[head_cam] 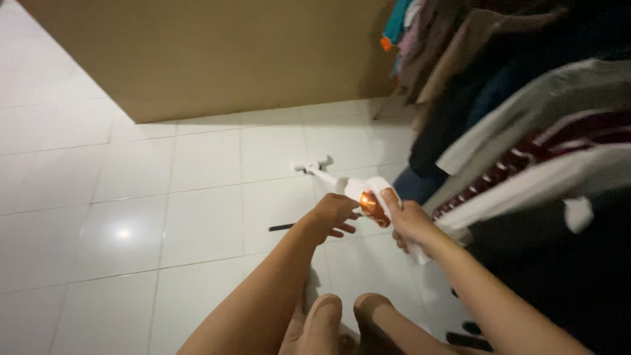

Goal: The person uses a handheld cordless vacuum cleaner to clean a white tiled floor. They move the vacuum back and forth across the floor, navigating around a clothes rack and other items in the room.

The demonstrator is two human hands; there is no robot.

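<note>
The white tile floor (131, 217) fills most of the view. A big brown cabinet wall (210, 52) stands at the far side. On the right, a row of hanging clothes (526, 131) comes down close to the arms. A white stick vacuum (355, 189) leans out over the floor, its small head (312, 164) flat on the tiles near the clothes. The right hand (407, 220) is wrapped tight around the top of the vacuum. The left hand (335, 213) is just beside the shiny orange part (369, 205), fingers curled and touching it. A thin dark stick (281, 227) lies on the floor by the left hand. Two bare knees (348, 322) show at the bottom.
</note>
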